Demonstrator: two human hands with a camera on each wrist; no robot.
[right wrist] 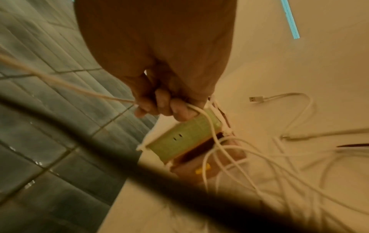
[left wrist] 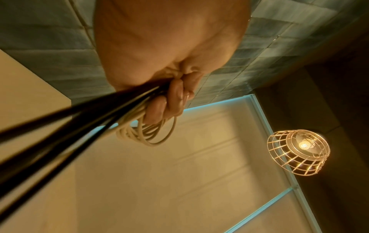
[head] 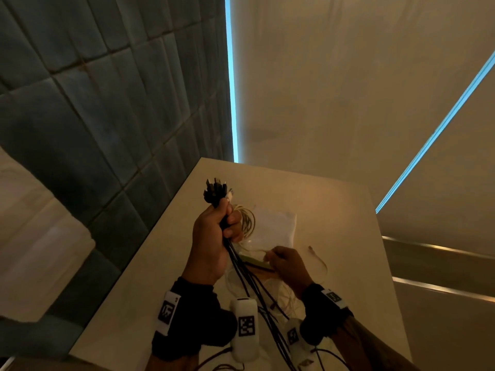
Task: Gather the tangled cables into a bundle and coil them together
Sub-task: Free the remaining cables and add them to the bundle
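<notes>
My left hand (head: 219, 231) is raised over the table and grips a bundle of black cables (head: 249, 279), their plugs (head: 215, 190) fanning out above the fist. A small coil of white cable (left wrist: 147, 134) hangs from the same fist (left wrist: 171, 97). The black strands trail down toward the table's near edge. My right hand (head: 284, 263) sits lower, to the right, its fingers (right wrist: 159, 105) curled round a thin white cable (right wrist: 207, 121). Loose white cables (right wrist: 279, 165) sprawl tangled on the table below it.
A green and brown box (right wrist: 185, 135) lies on the cream table (head: 348, 236) under my right hand. A clear plastic bag (head: 276, 226) lies behind it. A white USB plug (right wrist: 256, 99) rests further right. Dark tiled wall (head: 107, 103) stands left; a cage lamp (left wrist: 299, 151) hangs overhead.
</notes>
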